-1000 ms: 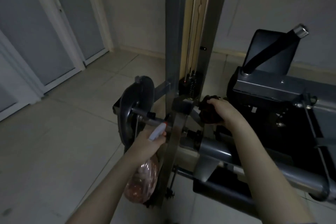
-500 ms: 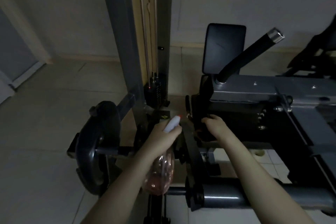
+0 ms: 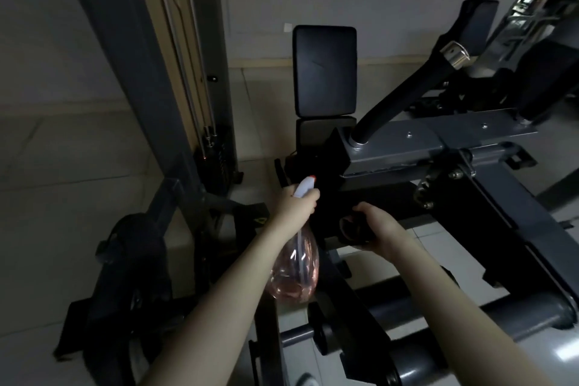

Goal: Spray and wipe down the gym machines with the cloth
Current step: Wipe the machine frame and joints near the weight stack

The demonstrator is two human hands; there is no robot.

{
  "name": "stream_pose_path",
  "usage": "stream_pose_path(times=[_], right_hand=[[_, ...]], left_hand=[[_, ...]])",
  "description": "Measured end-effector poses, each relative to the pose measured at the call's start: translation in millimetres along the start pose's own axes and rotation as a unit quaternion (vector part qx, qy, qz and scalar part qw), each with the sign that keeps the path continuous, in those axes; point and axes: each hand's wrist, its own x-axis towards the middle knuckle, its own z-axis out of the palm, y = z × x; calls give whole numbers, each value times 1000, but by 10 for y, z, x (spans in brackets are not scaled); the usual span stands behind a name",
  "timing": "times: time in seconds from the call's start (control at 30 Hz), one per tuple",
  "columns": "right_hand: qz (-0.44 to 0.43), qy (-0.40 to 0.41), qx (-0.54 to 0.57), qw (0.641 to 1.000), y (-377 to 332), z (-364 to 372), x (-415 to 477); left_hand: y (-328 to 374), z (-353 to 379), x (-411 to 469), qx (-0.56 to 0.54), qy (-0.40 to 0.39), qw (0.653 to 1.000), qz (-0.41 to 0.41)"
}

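My left hand (image 3: 296, 205) grips the neck of a clear pinkish spray bottle (image 3: 296, 273) with a white head and red nozzle tip, aimed at the dark side of the gym machine (image 3: 407, 147). My right hand (image 3: 380, 227) holds a dark cloth (image 3: 352, 229) bunched against a black part of the machine's frame, just right of the bottle. The cloth is mostly hidden by my fingers and the dim light.
A black seat back pad (image 3: 325, 70) stands upright behind the frame, with a black handle lever (image 3: 407, 94) angling up to the right. A grey upright post with cables (image 3: 175, 50) and a weight plate (image 3: 134, 260) are on the left. Tiled floor lies around.
My view has swung right and closer to the machine. My right hand with the cloth has shifted from the upright post area onto the dark frame below the seat; the bottle moved along with it.
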Motion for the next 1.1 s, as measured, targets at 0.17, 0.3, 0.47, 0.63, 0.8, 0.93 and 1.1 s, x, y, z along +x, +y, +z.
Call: stream_pose_path(times=[0.17, 0.3, 0.47, 0.63, 0.8, 0.93, 1.1], right_hand=[[-12, 9, -2, 1000, -52, -59, 122], [-25, 3, -20, 999, -49, -38, 153], [-58, 9, -6, 998, -33, 4, 149], [-183, 55, -150, 970, 38, 6, 94], [-470, 160, -455, 739, -37, 165, -32], [-629, 225, -606, 432, -208, 339, 162], [-496, 202, -817, 212, -354, 437, 612]], left_hand=[[45, 140, 284, -124, 47, 988, -77], [-34, 171, 331, -76, 50, 994, -57], [-84, 170, 321, -31, 38, 998, -47], [-160, 175, 249, -80, 62, 994, -47], [-145, 94, 124, -162, 106, 981, -31], [-140, 60, 115, -160, 126, 979, 0], [-194, 78, 143, -153, 111, 982, 2]])
